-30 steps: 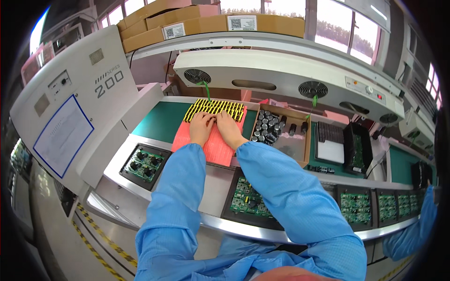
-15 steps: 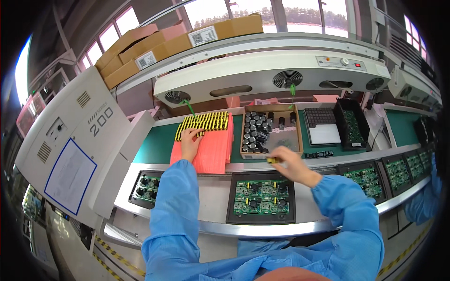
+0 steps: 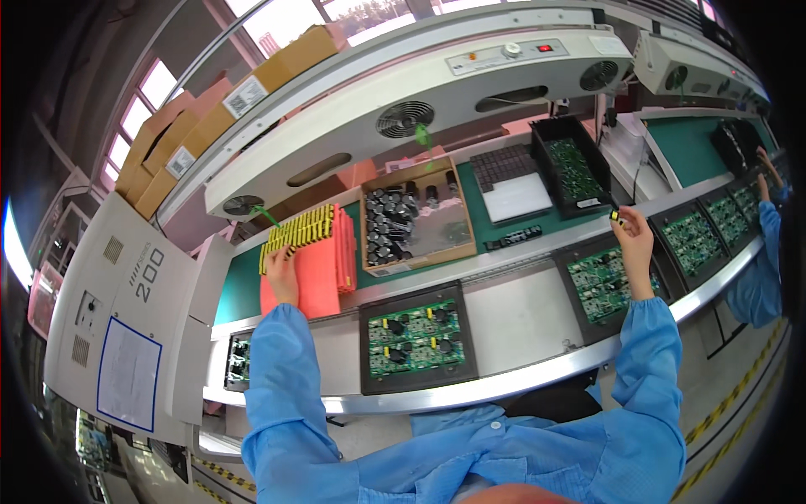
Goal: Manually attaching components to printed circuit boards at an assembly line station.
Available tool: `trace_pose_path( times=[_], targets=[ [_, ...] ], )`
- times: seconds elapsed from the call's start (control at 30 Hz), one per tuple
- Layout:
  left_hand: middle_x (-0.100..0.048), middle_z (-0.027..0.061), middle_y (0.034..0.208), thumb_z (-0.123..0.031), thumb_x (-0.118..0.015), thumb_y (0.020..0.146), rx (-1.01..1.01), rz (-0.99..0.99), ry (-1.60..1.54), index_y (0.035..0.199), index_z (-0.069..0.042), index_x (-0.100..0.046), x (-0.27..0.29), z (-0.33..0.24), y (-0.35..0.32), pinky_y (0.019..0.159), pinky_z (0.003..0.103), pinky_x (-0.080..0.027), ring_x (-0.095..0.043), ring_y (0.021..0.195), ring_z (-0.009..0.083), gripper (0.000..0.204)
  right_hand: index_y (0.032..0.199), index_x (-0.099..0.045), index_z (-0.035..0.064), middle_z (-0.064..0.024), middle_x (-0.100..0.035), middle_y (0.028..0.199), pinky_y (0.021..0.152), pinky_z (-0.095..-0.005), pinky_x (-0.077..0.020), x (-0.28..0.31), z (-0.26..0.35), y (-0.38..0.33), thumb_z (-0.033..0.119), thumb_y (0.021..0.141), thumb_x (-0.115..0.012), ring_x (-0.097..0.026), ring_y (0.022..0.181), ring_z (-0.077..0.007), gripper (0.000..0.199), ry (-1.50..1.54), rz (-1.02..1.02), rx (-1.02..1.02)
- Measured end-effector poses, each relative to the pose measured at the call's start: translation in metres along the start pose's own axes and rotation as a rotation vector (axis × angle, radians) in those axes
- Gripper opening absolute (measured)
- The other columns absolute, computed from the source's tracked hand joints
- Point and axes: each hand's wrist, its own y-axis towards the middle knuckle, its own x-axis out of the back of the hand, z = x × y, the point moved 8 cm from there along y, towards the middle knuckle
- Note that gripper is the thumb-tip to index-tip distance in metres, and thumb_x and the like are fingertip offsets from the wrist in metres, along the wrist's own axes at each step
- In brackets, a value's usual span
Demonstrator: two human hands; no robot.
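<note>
Rows of small yellow-and-black components (image 3: pixel 304 228) lie on pink foam sheets (image 3: pixel 306 277), stacked at the left of the bench. My left hand (image 3: pixel 282 275) rests over the sheet, its bent fingertips at the near edge of those rows; what they pinch, if anything, is hidden. Out to the right, my right hand (image 3: pixel 635 241) pinches one small yellow-and-black component (image 3: pixel 615 216). It is raised above the far edge of a black tray holding green circuit boards (image 3: pixel 598 284). Another tray of circuit boards (image 3: pixel 416 343), with several yellow parts fitted, sits in front of me.
A cardboard box of black cylindrical capacitors (image 3: pixel 390 220) stands mid-bench. Beside it are a white block (image 3: pixel 516 198), a black strip of parts (image 3: pixel 512 238) and a black bin of boards (image 3: pixel 575 168). Fan housing (image 3: pixel 403 120) hangs overhead. Another person's hand (image 3: pixel 766 181) works at far right.
My right hand has carried the yellow-and-black component from beside the capacitor box to the right-hand tray. The view has turned right. My left hand stays at the rows.
</note>
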Motion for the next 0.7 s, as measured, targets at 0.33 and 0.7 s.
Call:
trace_pose_path(
  times=[0.33,0.7],
  targets=[
    [-0.070,0.0050,0.105,0.001,-0.076,0.086,0.133,0.535,-0.737,0.114,-0.001,-0.068,-0.096,-0.312,-0.014,0.077,0.024,-0.053,-0.066,0.091,0.0097,0.028,0.116,-0.069,0.0003,-0.0018,-0.071,0.096,0.072,-0.0226,-0.0483,0.080,-0.061,0.053,-0.003,0.084,-0.076,-0.060,0.079,-0.0081,0.033,-0.140,0.128,0.054],
    [-0.069,0.0115,0.097,-0.021,-0.077,0.084,-0.394,0.979,-0.753,0.105,-0.009,-0.070,-0.205,-0.548,-0.084,0.077,0.041,-0.055,-0.067,0.090,0.0304,0.025,0.107,-0.071,0.0022,-0.0016,-0.054,0.071,0.059,-0.0275,-0.0419,0.036,-0.036,0.008,-0.002,0.079,-0.076,-0.048,0.065,-0.0103,0.029,-0.534,0.652,-0.023]
  ],
)
